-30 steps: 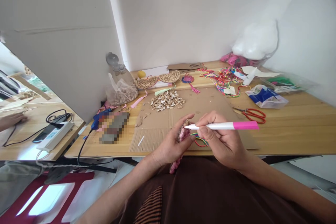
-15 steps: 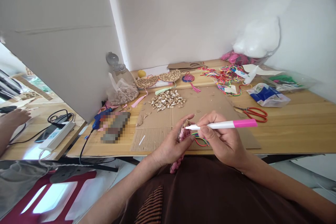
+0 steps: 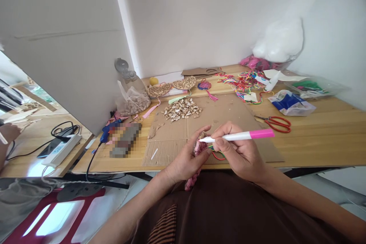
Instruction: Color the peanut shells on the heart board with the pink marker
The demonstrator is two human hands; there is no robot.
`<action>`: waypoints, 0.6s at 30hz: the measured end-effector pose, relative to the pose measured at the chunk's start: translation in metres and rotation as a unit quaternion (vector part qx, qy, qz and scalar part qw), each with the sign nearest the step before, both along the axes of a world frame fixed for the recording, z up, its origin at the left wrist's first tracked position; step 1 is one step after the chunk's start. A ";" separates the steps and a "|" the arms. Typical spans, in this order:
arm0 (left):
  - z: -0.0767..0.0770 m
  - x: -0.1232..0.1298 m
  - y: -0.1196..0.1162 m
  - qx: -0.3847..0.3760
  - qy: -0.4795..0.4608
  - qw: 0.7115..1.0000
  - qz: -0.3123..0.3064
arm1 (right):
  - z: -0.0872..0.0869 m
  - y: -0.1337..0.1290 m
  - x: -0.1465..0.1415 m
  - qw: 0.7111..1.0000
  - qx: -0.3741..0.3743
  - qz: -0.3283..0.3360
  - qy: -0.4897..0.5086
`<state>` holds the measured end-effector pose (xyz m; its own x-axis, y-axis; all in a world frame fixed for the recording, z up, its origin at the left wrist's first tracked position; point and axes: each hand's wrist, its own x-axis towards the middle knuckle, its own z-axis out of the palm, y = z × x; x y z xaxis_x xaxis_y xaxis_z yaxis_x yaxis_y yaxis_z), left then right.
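My left hand (image 3: 190, 156) is wrapped around a pink-coloured peanut-shell piece (image 3: 191, 183), tilted on edge above my lap and partly covered by the fingers. Between the thumb and fingers of my right hand (image 3: 241, 150) is a white marker with a pink end (image 3: 261, 134). Its tip meets the upper part of the shell piece, where pink colour shows. Multicoloured cords (image 3: 219, 155) lie just behind the piece, between both hands. Beyond them, on a cardboard sheet (image 3: 223, 114), sits a pile of peanut shells (image 3: 182, 109).
Red-handled scissors (image 3: 277, 123) and a blue-white packet (image 3: 291, 103) lie at right. Tangled cords (image 3: 248, 82) and peanut-shell fans (image 3: 185, 82) are at the back. A blue glue gun (image 3: 108, 129) with its cable is at left. Another person's hand (image 3: 10, 132) shows far left.
The marker and my right hand have shifted slightly left, the tip still at the shell piece. My left hand stays in place. The other person's hand at far left has drawn back.
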<state>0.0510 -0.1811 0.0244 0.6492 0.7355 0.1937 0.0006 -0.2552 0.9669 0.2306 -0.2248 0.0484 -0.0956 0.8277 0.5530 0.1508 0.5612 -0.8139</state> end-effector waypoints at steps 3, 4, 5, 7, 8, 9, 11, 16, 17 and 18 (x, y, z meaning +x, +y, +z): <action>-0.001 0.000 0.001 -0.005 0.007 1.000 0.003 | -0.002 0.000 0.000 1.000 -0.011 -0.003 0.003; -0.001 0.000 0.001 -0.003 0.009 1.000 0.002 | -0.002 0.000 0.000 1.000 -0.013 -0.003 0.007; -0.001 0.000 0.001 0.000 0.009 1.000 0.001 | -0.003 0.000 0.000 1.000 -0.014 -0.004 0.010; 0.000 0.000 0.001 0.005 0.007 1.000 0.000 | -0.003 0.000 0.000 1.000 -0.013 -0.005 0.010; 0.000 0.000 0.000 0.004 0.007 1.000 -0.002 | -0.003 -0.001 0.001 1.000 -0.011 -0.005 0.007; 0.000 0.000 0.000 0.002 0.006 1.000 -0.003 | -0.004 -0.001 0.001 1.000 -0.008 -0.005 0.004; 0.001 0.000 0.000 -0.006 0.006 1.000 -0.007 | -0.004 -0.002 0.001 1.000 -0.003 -0.004 0.000; -0.001 -0.001 0.001 -0.022 0.011 1.000 0.008 | -0.008 -0.004 0.001 1.000 0.000 0.004 0.002; -0.002 -0.001 0.001 -0.025 0.009 1.000 0.010 | -0.009 -0.005 0.001 1.000 0.005 0.009 0.004; -0.003 -0.001 0.001 -0.028 0.006 1.000 0.009 | -0.010 -0.005 0.001 1.000 0.011 0.013 0.004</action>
<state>0.0500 -0.1796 0.0217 0.6378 0.7566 0.1440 0.0171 -0.2009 0.9795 0.2317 -0.2295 0.0382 -0.1128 0.8121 0.5724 0.1301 0.5832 -0.8018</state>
